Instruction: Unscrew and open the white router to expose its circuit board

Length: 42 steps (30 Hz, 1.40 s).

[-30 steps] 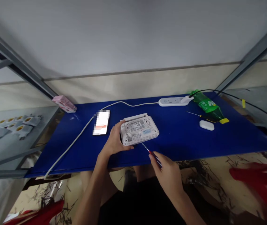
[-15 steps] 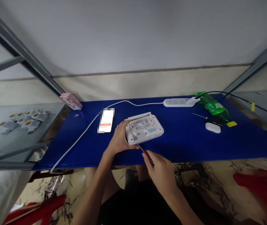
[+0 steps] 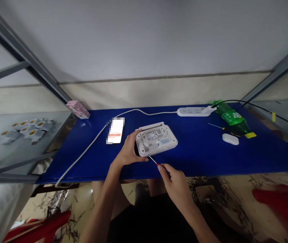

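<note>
Pink box point(image 3: 78, 109), contents hidden | left hand point(image 3: 128, 150), thumb at near edge, fingers clasping left end of white vented device point(image 3: 156, 138) over blue tabletop point(image 3: 197, 152) | screwdriver point(image 3: 153, 160) tip meeting that edge | right hand point(image 3: 178, 184), fingers curled round screwdriver | white case point(image 3: 230, 139), green bottle point(image 3: 231, 116) lying: contents unseen

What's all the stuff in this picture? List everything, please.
Router: one, white, middle of blue table
Screwdriver: one, red-and-dark handle, at router's near edge
Phone: one, white screen, left of router
Power strip: one, white, table's back
Cord: one, white, strip to near left
Cable: one, black, right
Bottle: one, green, right
Case: one, white, by bottle
Rod: one, thin, by bottle
Carton: one, pink, back left
Sockets: about seven, white-yellow, far left
Posts: two, grey, both sides
Scraps: many, dark, floor
Left grip: one, bare, holding router
Right grip: one, bare, holding screwdriver
</note>
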Motion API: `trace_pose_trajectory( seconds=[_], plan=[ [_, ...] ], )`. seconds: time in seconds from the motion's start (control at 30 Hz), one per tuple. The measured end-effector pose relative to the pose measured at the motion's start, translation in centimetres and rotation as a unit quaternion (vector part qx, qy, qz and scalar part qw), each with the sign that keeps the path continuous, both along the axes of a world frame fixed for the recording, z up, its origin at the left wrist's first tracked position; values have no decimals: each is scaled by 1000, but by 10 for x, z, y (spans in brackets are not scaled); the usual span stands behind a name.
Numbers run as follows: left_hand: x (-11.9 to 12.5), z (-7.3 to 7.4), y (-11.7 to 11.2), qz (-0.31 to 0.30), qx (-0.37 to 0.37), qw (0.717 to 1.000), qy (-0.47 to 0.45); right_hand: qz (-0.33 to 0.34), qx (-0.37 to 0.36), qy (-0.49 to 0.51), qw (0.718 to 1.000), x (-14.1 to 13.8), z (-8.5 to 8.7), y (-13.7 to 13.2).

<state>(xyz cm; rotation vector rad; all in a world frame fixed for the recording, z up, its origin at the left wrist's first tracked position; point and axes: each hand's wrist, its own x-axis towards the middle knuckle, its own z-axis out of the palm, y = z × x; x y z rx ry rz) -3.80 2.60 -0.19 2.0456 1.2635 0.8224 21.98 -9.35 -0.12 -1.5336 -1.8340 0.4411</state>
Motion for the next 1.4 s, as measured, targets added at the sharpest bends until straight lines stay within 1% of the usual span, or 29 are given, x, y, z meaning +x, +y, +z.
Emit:
trace_pose_trajectory(
  seconds=[0.07, 0.13, 0.17, 0.2, 0.27, 0.33, 0.43, 0.53, 0.6, 0.7, 0.83, 0.93, 1.0, 1.13, 1.23, 1.4],
  plan=[
    [-3, 2, 1, -7, -15, 1000, -4, -11, -36, 48, 998, 9, 1, -4],
    [-1, 1, -1, 4, -12, 1000, 1, -14, -43, 67, 997, 17, 5, -7],
    [3, -2, -4, 19, 0, 1000, 7, -11, -41, 71, 997, 21, 8, -8],
    [9, -5, -8, 42, 17, 999, 15, -4, -40, 75, 996, 24, 9, -10],
    [23, -15, -22, 110, 58, 992, 29, 14, -42, 88, 995, 29, 10, -13],
    [36, -24, -40, 163, 81, 983, 32, 22, -44, 109, 993, 32, 7, -17],
    [50, -32, -64, 178, 104, 978, 42, 12, -36, 113, 993, 35, -1, -20],
    [53, -29, -72, 179, 122, 975, 51, 10, -17, 82, 996, 37, -5, -17],
    [48, -24, -68, 183, 125, 974, 44, 11, 0, 62, 998, 36, -4, -11],
    [33, -18, -50, 175, 120, 977, 34, 23, 34, 21, 999, 29, 1, 1],
    [14, -17, -19, 115, 77, 988, 65, 31, 99, -51, 993, 19, 4, 15],
    [9, -22, -5, 81, 70, 991, 78, 26, 116, -89, 989, 15, 5, 19],
    [8, -26, -2, 79, 83, 990, 84, 21, 130, -108, 985, 15, 6, 20],
    [10, -30, -6, 95, 105, 985, 99, 13, 178, -132, 975, 18, 8, 21],
    [11, -29, -9, 103, 103, 983, 107, 17, 179, -135, 974, 19, 9, 22],
    [12, -24, -10, 100, 96, 983, 121, 21, 170, -137, 976, 18, 9, 22]
  ],
)
